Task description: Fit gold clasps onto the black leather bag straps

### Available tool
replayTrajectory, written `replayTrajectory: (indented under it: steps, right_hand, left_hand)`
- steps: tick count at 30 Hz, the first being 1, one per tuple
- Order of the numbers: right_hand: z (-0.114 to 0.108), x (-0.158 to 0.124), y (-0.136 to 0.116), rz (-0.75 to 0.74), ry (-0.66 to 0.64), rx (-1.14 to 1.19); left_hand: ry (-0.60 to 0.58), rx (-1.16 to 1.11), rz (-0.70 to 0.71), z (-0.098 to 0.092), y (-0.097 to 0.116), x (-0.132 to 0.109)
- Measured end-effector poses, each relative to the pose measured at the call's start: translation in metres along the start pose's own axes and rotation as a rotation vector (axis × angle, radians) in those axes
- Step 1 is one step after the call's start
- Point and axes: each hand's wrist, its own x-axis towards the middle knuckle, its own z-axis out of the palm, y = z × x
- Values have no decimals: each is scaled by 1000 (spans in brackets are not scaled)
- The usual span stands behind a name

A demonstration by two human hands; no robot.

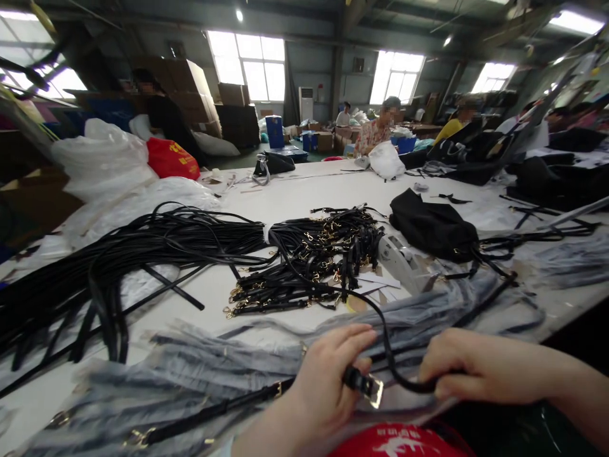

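Note:
My left hand (323, 381) pinches the end of a thin black strap (387, 355) near its brass buckle (373, 388), at the table's near edge. My right hand (471, 368) is closed round the same strap a little further along, where it loops. The strap runs up from my hands toward a pile of black straps with brass clasps (314, 260) in the middle of the table. Beneath my hands lie several straps wrapped in clear plastic sleeves (200, 374).
A long bundle of black straps (124, 260) sprawls at the left. A black bag (432, 225) and a tape dispenser (402, 257) sit to the right. White plastic sacks (102, 158) stand at far left. People work at the white table's (304, 190) far end. A red item (399, 441) sits below.

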Motion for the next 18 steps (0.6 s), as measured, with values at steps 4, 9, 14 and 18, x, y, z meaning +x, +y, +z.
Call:
replayTrajectory:
  steps: [4,9,14,18]
  right_hand:
    - [26,17,-28,-173,-295,32]
    - [13,23,-30,-150,-265,-52]
    - [-27,5,18,103,-227,-8]
    - [-87,-25,79,484,11,1]
  left_hand:
    - [-286,-129,-1,19,2,-11]
    - [-425,-37,42,4,-16,-4]
    - [-525,125,11,-35,-13,-2]
    - [-427,257,-218,-58,-13,-7]
